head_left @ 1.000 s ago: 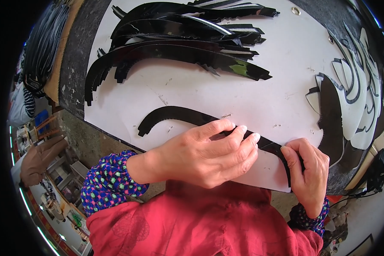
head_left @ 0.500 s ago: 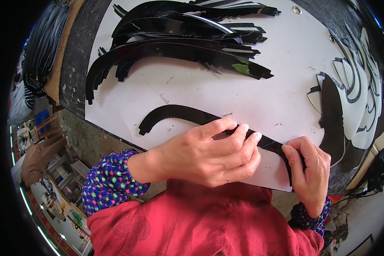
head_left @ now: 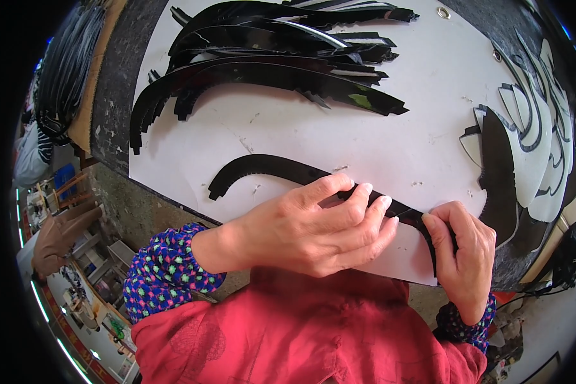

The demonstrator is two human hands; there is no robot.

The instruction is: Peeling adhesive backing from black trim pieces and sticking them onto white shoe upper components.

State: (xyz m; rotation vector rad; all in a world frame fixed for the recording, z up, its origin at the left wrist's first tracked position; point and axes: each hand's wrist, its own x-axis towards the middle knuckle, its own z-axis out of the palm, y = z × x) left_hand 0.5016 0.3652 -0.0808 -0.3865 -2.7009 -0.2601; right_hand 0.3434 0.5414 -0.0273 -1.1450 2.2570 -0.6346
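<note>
The black strip [head_left: 265, 164] lies under the bent fingers of the left hand [head_left: 310, 224]; I can't tell if they grip. The right hand [head_left: 470, 259] pinches it near one end, and pulling too hard could make it slip

Left hand [head_left: 294, 227], little finger [head_left: 376, 244] straighter

No text, label, brand or number legible here. Nearest candidate: red banner-like strip [head_left: 77, 349], far left, near edge of view. Small yellowish marks on it, too tiny and blurred to read. Red garment [head_left: 288, 333] has a faint round motif on its left side; can't resolve any lettering.
</note>
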